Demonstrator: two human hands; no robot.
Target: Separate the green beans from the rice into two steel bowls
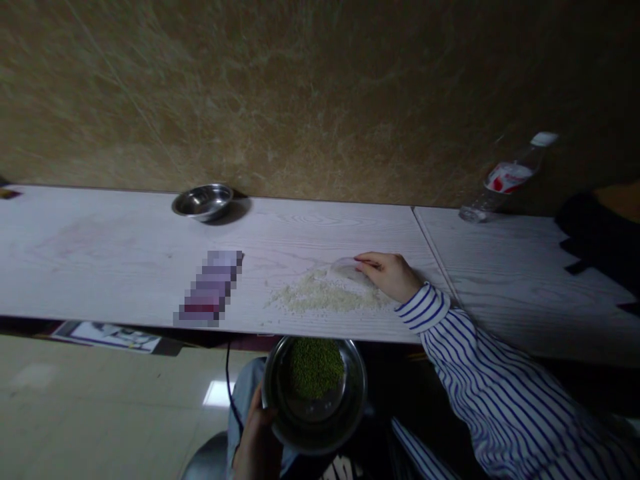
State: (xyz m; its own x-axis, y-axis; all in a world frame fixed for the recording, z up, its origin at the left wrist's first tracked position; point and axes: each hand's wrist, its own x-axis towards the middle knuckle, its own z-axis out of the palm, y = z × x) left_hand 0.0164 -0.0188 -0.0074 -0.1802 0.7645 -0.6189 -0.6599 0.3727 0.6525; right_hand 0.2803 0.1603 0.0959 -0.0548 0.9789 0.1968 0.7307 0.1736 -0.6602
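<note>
A metal bowl (pixel 357 417) with green beans (pixel 316 367), mung beans by their look, is held just below the table's front edge. My left hand (pixel 260 433) is closed on its left rim, the thumb at the inside. White rice (pixel 320 293) lies in a loose, spread heap on the white table. Over the heap's right side, my right hand (pixel 393 273) pinches a thin, clear plastic piece (pixel 343 265) with a curved edge. Its full shape is hard to make out against the rice.
A second metal bowl (pixel 203 203) stands against the wall at the back left. A pixelated flat object (pixel 210 287) lies left of the rice. A clear bottle (pixel 500 180) with a white cap stands at the back right. Dark cloth (pixel 595 233) sits at the far right.
</note>
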